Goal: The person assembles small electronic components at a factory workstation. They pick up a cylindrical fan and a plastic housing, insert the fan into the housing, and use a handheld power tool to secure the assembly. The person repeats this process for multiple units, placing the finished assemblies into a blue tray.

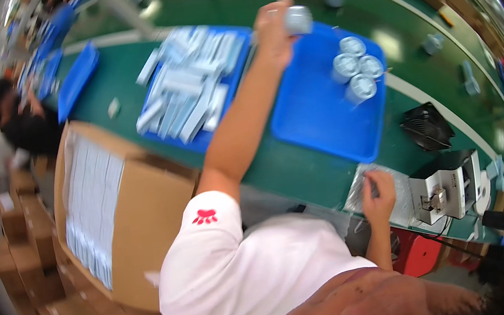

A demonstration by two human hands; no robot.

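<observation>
My left arm reaches far over the bench, and my left hand [274, 32] is closed on a pale grey-blue round cup-shaped part [298, 21]. That part is above the far edge of a blue tray [305, 129], in which several similar cup-shaped parts [362, 88] stand at the right. Left of my forearm, another blue tray [244, 42] bears a heap of long pale blue pieces [183, 84]. Near the bench's front edge, my right hand [379, 195] has its fingers curled over a bubble-wrap sheet [399, 202]. Whatever its fingers may hold is hidden.
A green conveyor [366, 11] runs behind the trays, carrying scattered pale blue parts. On the right are a black fan [427, 126] and a white-and-black machine [450, 186]. An open carton [153, 223] of white packed pieces stands at left. Another person [24, 122] works farther left.
</observation>
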